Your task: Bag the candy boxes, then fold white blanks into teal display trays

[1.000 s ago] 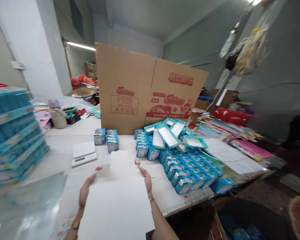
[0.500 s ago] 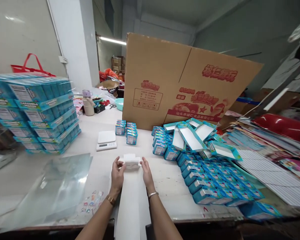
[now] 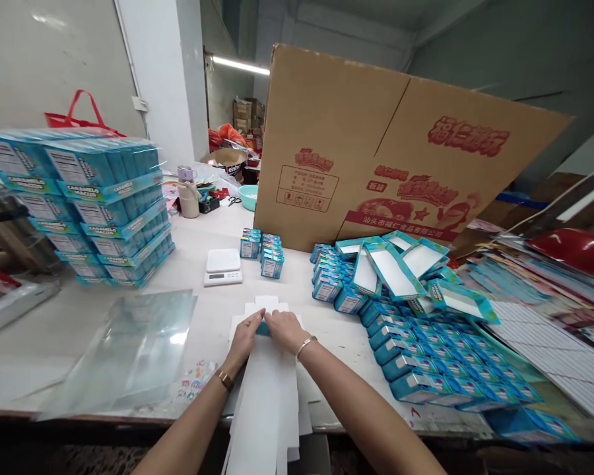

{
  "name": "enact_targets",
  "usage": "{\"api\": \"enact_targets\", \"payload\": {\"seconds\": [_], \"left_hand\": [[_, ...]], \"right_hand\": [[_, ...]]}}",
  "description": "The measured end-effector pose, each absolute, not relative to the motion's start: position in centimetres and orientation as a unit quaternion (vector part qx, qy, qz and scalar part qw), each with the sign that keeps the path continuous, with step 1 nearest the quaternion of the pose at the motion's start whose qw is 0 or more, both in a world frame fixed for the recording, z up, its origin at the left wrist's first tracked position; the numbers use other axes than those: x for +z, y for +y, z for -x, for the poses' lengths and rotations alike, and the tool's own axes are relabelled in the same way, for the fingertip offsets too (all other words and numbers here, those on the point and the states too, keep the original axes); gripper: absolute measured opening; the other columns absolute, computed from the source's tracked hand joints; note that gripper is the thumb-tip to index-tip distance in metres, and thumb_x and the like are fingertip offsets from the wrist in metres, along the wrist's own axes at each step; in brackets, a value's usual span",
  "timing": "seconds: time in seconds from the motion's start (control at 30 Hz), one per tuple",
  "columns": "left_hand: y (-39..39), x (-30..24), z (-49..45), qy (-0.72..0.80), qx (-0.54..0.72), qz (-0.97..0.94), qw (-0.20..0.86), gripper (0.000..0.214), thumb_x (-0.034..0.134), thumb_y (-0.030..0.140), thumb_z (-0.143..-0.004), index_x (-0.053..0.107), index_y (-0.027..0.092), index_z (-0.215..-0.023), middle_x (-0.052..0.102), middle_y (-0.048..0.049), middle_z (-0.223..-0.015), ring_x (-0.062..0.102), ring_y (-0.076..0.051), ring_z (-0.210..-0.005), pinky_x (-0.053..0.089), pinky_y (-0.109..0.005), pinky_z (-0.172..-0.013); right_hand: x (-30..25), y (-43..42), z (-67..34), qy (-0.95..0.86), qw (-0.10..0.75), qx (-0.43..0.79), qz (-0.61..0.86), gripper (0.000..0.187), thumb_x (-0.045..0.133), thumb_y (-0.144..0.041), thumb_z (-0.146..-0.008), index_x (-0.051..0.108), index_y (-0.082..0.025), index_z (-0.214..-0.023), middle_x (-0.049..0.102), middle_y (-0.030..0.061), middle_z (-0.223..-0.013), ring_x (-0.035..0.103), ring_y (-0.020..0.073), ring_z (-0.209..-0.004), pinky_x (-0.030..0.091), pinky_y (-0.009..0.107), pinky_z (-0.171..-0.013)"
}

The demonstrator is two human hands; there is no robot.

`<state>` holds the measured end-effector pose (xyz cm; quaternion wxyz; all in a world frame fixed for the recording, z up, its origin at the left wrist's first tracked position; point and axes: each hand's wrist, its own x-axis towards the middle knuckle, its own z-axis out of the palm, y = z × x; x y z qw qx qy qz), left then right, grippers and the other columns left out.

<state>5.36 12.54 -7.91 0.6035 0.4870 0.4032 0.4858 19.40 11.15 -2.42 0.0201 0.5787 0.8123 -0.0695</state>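
A pile of long white cardboard blanks (image 3: 263, 402) lies in front of me and reaches past the near table edge. At the far end of the top blank, my left hand (image 3: 246, 338) and my right hand (image 3: 284, 331) meet, fingers closed on its end flaps. A teal printed patch (image 3: 263, 328) shows between them, where the card is folded over. The fingertips partly hide the fold. Beyond the hands stands a white digital scale (image 3: 222, 267), with small blue candy boxes (image 3: 272, 264) to its right.
Shrink-wrapped stacks of blue boxes (image 3: 123, 211) stand at left, behind clear plastic sheets (image 3: 133, 349). Rows of blue boxes (image 3: 430, 369) and several open blue trays (image 3: 391, 270) fill the right. A large brown carton (image 3: 356, 132) stands at the back.
My hands have come together at the far end of the blank, the right one moving left. The end flaps are now folded, with teal showing. The view has shifted slightly.
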Motion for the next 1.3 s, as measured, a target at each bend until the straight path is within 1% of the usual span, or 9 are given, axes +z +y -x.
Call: {"api": "enact_targets", "payload": {"seconds": [0.17,0.3,0.43,0.53,0.67,0.8,0.87,0.97,1.3], "left_hand": [[12.6,-6.9,-5.3,0.431,0.461,-0.514,0.581,0.054,0.057,0.051,-0.077,0.062,0.011,-0.113,0.059,-0.0143,-0.126,0.052,-0.026,-0.120,0.035,-0.039,-0.105],[11.3,-4.4,-2.7,0.402,0.303,-0.674,0.540,0.049,0.063,0.036,-0.072,0.058,0.017,-0.117,0.059,-0.0126,-0.125,0.056,-0.030,-0.112,0.044,-0.039,-0.092],[9.0,-2.9,-0.6,0.375,0.106,-0.865,0.317,0.049,0.051,0.012,-0.072,0.057,0.022,-0.120,0.069,-0.0107,-0.095,0.064,-0.029,-0.088,0.046,-0.039,-0.076],[7.7,-3.6,-0.8,0.382,0.046,-0.905,0.184,0.060,0.038,0.005,-0.075,0.043,0.020,-0.134,0.066,-0.0119,-0.085,0.062,-0.026,-0.077,0.045,-0.036,-0.070],[6.6,-5.3,-2.0,0.369,0.047,-0.924,0.090,0.062,0.027,0.003,-0.081,0.031,0.018,-0.141,0.062,-0.0153,-0.092,0.058,-0.024,-0.080,0.043,-0.035,-0.071],[6.4,-5.0,-1.3,0.353,0.048,-0.932,0.074,0.057,0.036,0.024,-0.088,0.023,0.021,-0.144,0.057,-0.0157,-0.107,0.055,-0.029,-0.092,0.043,-0.037,-0.074],[6.8,-4.7,-0.3,0.354,0.049,-0.928,0.107,0.051,0.039,0.034,-0.088,0.034,0.021,-0.137,0.057,-0.0143,-0.110,0.055,-0.028,-0.093,0.043,-0.035,-0.073],[7.7,-4.9,0.5,0.379,0.029,-0.916,0.126,0.031,0.032,0.021,-0.087,0.054,0.017,-0.109,0.060,-0.0113,-0.094,0.058,-0.022,-0.076,0.044,-0.033,-0.067],[8.3,-6.4,-0.1,0.337,0.021,-0.940,0.055,0.028,0.027,0.007,-0.083,0.054,0.017,-0.087,0.058,-0.0127,-0.079,0.056,-0.022,-0.066,0.045,-0.034,-0.061]], "right_hand": [[-2.2,12.1,-18.1,0.831,0.072,-0.074,-0.547,0.018,0.053,-0.008,-0.079,0.062,-0.010,-0.095,0.066,0.0187,-0.096,0.063,0.0277,-0.094,0.047,0.036,-0.078],[-2.1,10.7,-19.7,0.793,0.078,-0.069,-0.601,0.020,0.048,-0.009,-0.083,0.061,-0.008,-0.098,0.066,0.0215,-0.099,0.064,0.0270,-0.094,0.048,0.034,-0.075],[-2.0,7.8,-22.9,0.747,0.082,-0.081,-0.655,0.019,0.051,-0.019,-0.084,0.063,-0.008,-0.094,0.066,0.0246,-0.099,0.066,0.0276,-0.088,0.048,0.034,-0.070],[-1.2,6.7,-26.0,0.738,0.078,-0.180,-0.645,0.027,0.052,-0.034,-0.085,0.066,-0.012,-0.082,0.071,0.0153,-0.080,0.067,0.0220,-0.072,0.047,0.028,-0.062],[-0.2,7.3,-27.3,0.748,-0.085,-0.249,-0.609,0.044,0.031,-0.043,-0.094,0.067,-0.018,-0.097,0.071,0.0075,-0.087,0.065,0.0161,-0.076,0.045,0.024,-0.066],[-1.1,8.1,-24.3,0.850,0.000,-0.116,-0.514,0.027,0.056,-0.041,-0.083,0.068,-0.020,-0.095,0.068,0.0073,-0.094,0.063,0.0204,-0.082,0.044,0.028,-0.069],[-2.0,8.0,-22.9,0.875,0.057,-0.028,-0.480,0.022,0.051,-0.031,-0.086,0.065,-0.016,-0.094,0.067,0.0108,-0.092,0.063,0.0219,-0.080,0.044,0.031,-0.069],[-3.1,7.7,-22.4,0.890,0.083,0.030,-0.448,0.023,0.039,-0.016,-0.090,0.060,-0.011,-0.098,0.065,0.0144,-0.092,0.062,0.0227,-0.079,0.045,0.034,-0.069],[-2.8,7.5,-21.5,0.900,0.148,0.062,-0.405,0.015,0.045,-0.012,-0.086,0.057,-0.013,-0.095,0.063,0.0131,-0.090,0.065,0.0227,-0.077,0.049,0.032,-0.061]]}}
